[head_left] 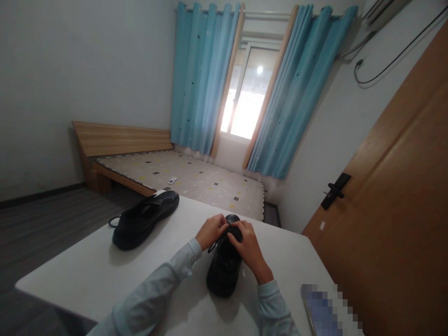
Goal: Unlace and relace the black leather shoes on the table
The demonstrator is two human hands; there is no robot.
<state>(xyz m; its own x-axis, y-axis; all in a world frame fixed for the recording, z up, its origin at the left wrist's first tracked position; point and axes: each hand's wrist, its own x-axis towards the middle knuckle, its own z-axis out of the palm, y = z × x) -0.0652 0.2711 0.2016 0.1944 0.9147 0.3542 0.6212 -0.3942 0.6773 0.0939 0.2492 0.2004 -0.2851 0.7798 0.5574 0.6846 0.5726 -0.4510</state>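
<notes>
Two hands are working on one black shoe (224, 266), which is standing near the middle of the white table (87, 275), its toe pointing away from the person. The left hand (211, 230) is curled, pinching the lace (214, 246) at the top of this shoe. The right hand (248, 247) is lying over the same shoe, fingers bent on the laces. A second black shoe (145, 219) is lying well apart, to the left of the first shoe. Beyond the shoe are a bed (182, 177) and blue curtains (203, 79).
</notes>
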